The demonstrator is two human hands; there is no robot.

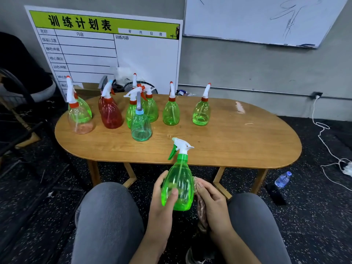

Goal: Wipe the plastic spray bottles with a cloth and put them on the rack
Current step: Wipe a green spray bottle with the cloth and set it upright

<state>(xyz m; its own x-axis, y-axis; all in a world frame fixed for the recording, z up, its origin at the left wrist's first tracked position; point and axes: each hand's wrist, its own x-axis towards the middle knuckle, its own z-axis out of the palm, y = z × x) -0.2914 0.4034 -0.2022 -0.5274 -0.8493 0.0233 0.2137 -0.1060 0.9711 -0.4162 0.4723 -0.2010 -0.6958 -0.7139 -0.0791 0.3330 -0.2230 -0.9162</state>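
Green plastic in the grip: the left hand point(163, 199) has its fingers point(174, 191) wrapped round the belly of the spray bottle point(178, 185), held upright over the lap between the knees, just short of the table point(238, 141). The right hand point(211, 202) presses a brownish cloth point(201, 210) against the bottle's far side, fingers curled over the fabric. The risk, as I read it: smooth plastic held at the belly alone, so a firm wipe could twist it loose and drop it to the floor. On the wooden oval table stand eight or so more bottles point(171, 111), green, red and clear, bunched closely enough that setting one back carelessly could topple neighbours. No rack that I can make out, possibly the dark frame at left. Beyond: speckled black floor, a water bottle point(283, 179), trailing white cable point(323, 134), whiteboards against a grey wall.
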